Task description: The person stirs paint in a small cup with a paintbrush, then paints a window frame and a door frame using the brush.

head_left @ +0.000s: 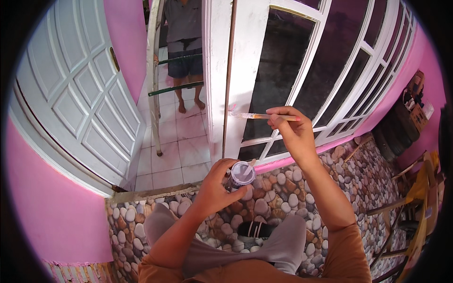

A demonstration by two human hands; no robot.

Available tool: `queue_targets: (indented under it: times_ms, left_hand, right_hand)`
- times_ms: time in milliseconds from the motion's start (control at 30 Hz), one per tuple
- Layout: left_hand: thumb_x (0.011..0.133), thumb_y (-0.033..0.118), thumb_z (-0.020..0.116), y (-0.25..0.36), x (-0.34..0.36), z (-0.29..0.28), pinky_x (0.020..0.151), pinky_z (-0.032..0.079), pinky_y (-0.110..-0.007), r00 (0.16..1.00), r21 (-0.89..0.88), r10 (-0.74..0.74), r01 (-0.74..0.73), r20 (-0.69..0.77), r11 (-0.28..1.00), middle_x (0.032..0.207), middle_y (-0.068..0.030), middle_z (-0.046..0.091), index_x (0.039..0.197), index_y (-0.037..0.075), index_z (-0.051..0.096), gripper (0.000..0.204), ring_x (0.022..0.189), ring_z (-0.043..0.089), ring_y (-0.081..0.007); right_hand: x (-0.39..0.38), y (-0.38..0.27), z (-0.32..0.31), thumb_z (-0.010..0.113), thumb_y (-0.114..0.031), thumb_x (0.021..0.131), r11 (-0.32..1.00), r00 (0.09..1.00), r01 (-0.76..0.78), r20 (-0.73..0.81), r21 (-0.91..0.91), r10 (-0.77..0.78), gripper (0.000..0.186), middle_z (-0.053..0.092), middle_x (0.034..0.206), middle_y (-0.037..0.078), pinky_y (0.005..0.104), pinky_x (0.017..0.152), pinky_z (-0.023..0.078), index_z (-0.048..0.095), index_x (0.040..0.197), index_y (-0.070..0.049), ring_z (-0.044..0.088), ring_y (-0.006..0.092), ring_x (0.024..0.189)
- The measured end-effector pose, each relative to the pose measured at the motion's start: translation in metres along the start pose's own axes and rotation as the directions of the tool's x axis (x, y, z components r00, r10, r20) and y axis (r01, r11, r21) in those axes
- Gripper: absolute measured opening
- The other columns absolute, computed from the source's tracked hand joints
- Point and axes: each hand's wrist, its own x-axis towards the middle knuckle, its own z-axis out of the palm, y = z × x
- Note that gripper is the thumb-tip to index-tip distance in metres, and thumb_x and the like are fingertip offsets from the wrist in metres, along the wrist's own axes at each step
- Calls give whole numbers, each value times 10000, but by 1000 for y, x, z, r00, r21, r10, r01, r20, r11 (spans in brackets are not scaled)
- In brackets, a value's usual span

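My right hand (293,129) pinches the handle of a thin paintbrush (269,116). The brush's pale bristles reach left to the white frame (244,89) beside the window panes, near a small pink mark; whether they touch it I cannot tell. Lower down, my left hand (218,186) is wrapped round a small paint cup (242,173) with light greyish paint inside. A pale stick (250,166) leans in the cup against its rim. Both forearms come up from the lower edge.
Left of the frame, a white panelled door (80,80) stands open. Beyond the doorway are a person's bare legs (186,89) and a ladder-like stand (155,85). Pebble-patterned floor (283,193) lies below me. Stacked dark tyres (396,134) and wooden furniture (420,198) stand at the right.
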Motion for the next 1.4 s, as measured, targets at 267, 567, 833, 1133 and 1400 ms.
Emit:
queue_targets:
  times_ms: [267,567,833,1133,1400]
  left_hand:
    - [799,185,890,2,-2,-2,943,528,-346,999,34,11,-13,46,999,1266,-127,611,1363,19,578,666,1120,641,-251]
    - [795,174,895,2,-1,-2,947,527,-349,999,39,-4,2,51,999,1243,-138,612,1333,-8,585,647,1115,641,-269]
    - [789,175,897,2,0,0,952,530,-357,998,42,-8,5,63,999,1254,-144,614,1332,-11,585,654,1119,641,-278]
    - [779,157,893,3,0,1,987,532,-363,998,43,17,-20,65,999,1268,-146,616,1340,-7,586,660,1141,648,-286]
    - [775,167,896,1,1,3,973,536,-375,998,53,29,-32,62,998,1272,-145,617,1340,-1,591,664,1136,647,-291]
  right_hand:
    - [22,14,3,719,-197,996,986,998,63,22,-152,-60,233,713,877,-4,233,727,475,748,1090,15,594,52,795]
    - [33,-32,0,730,-151,978,977,986,166,-12,-136,-169,190,688,870,-5,225,699,455,747,1068,15,565,45,794]
    - [18,-3,9,719,-168,979,944,982,157,147,-289,-118,208,719,876,30,250,732,521,732,1058,25,660,79,821]
    - [43,-29,-4,726,-176,975,966,982,187,54,-180,-180,214,707,864,-10,231,670,486,738,1052,23,584,42,752]
    - [34,-9,12,711,-165,978,929,978,177,160,-325,-131,187,711,878,4,240,694,486,743,1036,10,602,56,776]
